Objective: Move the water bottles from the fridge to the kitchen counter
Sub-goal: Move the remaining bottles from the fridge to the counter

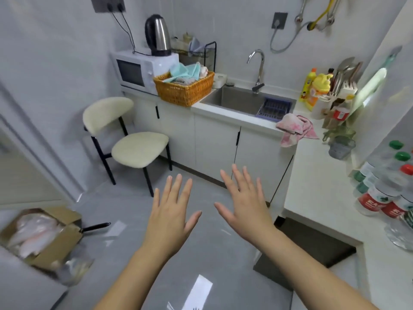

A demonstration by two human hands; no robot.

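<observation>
Both hands empty: left hand [172, 211] & right hand [245, 209] flat, fingers spread, palms down, centre frame over floor, gripping nothing. Water bottles [384, 189] clustered on kitchen counter [317, 189] at right edge of frame, green & red caps. Judgement: several bottles already delivered; task either done or more to fetch. Fridge not in view, so can't tell what's left inside. Bottle cluster blurred & cut off by right edge; count unclear. Clear object at lower right also cut off, unidentifiable.
</observation>
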